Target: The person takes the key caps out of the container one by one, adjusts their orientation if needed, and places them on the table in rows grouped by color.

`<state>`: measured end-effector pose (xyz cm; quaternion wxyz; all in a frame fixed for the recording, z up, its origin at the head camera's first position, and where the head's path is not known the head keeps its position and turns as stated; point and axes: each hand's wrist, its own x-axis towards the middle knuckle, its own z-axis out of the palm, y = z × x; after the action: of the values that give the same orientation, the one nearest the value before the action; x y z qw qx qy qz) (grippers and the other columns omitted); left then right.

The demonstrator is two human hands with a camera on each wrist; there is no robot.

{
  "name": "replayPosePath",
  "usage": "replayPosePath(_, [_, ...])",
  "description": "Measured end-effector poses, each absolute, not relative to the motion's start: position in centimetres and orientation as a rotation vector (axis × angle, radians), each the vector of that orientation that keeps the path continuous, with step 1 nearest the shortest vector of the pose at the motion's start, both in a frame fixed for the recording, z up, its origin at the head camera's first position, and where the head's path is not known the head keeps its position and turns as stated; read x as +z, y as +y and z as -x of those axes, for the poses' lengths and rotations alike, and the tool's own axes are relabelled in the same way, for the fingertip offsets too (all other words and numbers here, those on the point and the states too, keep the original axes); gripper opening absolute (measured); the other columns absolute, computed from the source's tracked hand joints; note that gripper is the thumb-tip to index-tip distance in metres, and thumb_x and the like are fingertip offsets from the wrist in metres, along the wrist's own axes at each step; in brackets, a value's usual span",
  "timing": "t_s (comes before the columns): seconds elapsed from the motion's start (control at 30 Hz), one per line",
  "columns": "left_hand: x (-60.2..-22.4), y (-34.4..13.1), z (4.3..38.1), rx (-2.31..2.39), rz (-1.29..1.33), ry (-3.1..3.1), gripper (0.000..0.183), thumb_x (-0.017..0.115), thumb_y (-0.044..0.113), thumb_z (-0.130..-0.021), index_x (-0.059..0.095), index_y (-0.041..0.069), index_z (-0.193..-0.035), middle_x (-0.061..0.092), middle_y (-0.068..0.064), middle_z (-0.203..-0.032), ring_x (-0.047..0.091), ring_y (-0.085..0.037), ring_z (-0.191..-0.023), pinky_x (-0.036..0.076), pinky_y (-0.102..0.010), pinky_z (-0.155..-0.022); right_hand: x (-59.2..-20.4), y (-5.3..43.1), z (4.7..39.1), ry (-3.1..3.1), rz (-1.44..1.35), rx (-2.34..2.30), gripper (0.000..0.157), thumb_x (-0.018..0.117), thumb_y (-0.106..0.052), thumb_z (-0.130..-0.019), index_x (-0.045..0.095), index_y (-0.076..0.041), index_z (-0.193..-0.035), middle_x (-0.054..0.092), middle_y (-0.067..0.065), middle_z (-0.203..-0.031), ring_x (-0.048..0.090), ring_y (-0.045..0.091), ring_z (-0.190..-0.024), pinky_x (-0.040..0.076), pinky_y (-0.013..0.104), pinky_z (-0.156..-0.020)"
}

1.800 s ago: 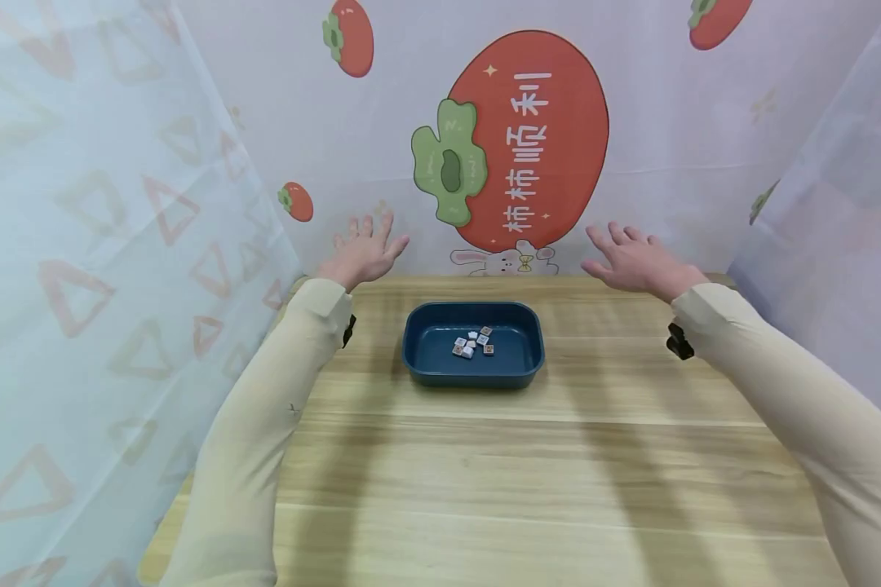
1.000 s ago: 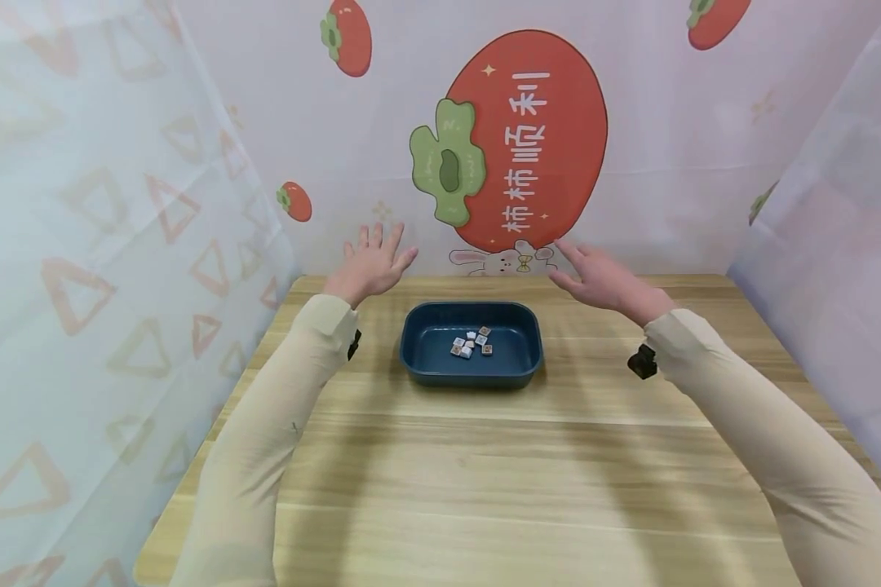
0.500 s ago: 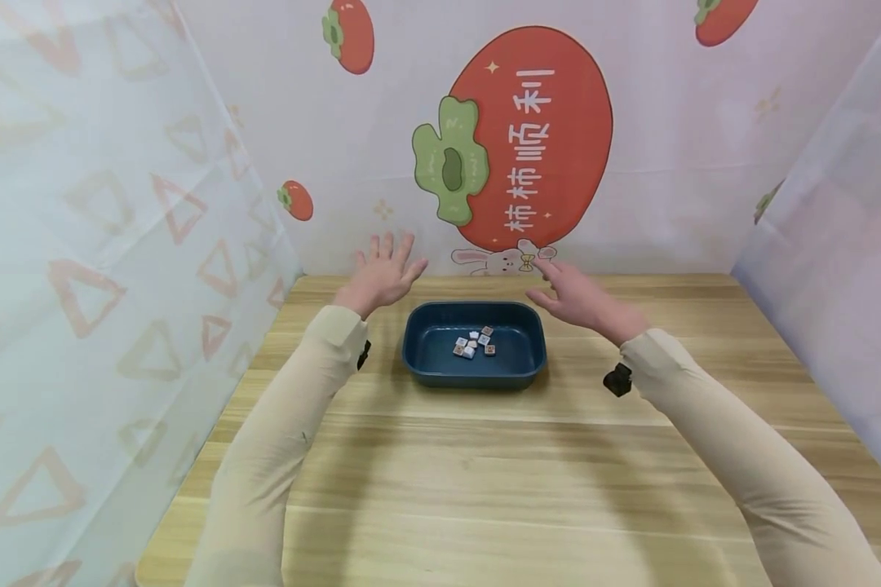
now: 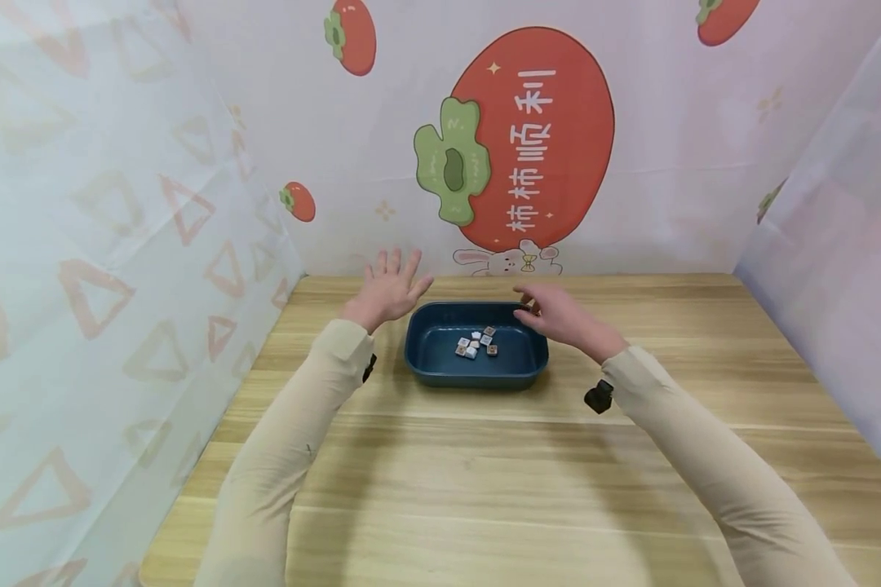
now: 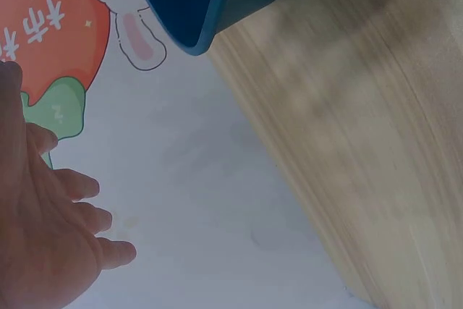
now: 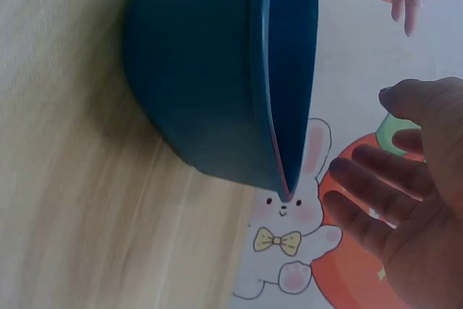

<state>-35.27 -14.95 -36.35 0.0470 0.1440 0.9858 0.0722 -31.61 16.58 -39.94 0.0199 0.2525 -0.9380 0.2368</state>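
Observation:
A dark blue rectangular tray [image 4: 477, 381] stands toward the back of the table in the head view, its end wall close by in the right wrist view. Inside it lie several small white and brown square tiles [image 4: 471, 352]. My right hand [image 4: 561, 316] hovers at the tray's back right corner, thumb and fingers bent slightly and apart, with nothing between them. Left of the tray, my left hand [image 4: 386, 297] hangs in the air with spread fingers, holding nothing. The left wrist view shows its loose fingers [image 5: 90, 218] away from the tray's rim.
The wooden table [image 4: 440, 481] reaches back to a white cloth wall [image 4: 367, 163] printed with a large red persimmon and a rabbit. More printed cloth [image 4: 117, 244] hangs along the left side, and another sheet on the right.
My right hand has swept left and down from far right to the tray's corner, its fingers bending. My left hand has drifted slightly right and lower. The tiles lie as before.

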Motion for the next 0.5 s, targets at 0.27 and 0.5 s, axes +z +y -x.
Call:
replayPosePath(0.27, [-37.8, -13.8, 34.9, 0.211, -0.450, 2.986, 0.074, 0.012, 0.065, -0.099, -0.002, 0.024, -0.160, -0.006, -0.019, -0.165, -0.008, -0.044, -0.151, 0.001, -0.065, -0.119, -41.5, 15.7, 31.0, -2.896, -0.830, 0.688, 0.043, 0.066, -0.022, -0.094, 0.058, -0.004, -0.132, 0.071, 0.012, -0.103, 0.067, 0.022, -0.087, 0.059, 0.038, -0.077])
replayPosePath(0.5, [-39.0, -13.1, 34.2, 0.276, -0.467, 2.975, 0.073, 0.016, 0.064, -0.100, 0.002, 0.023, -0.160, -0.005, -0.018, -0.165, -0.008, -0.043, -0.152, 0.003, -0.064, -0.120, -42.9, 14.8, 30.7, -2.922, -0.879, 0.649, 0.038, 0.067, -0.020, -0.092, 0.062, -0.005, -0.128, 0.071, 0.008, -0.094, 0.062, 0.015, -0.073, 0.056, 0.032, -0.069])
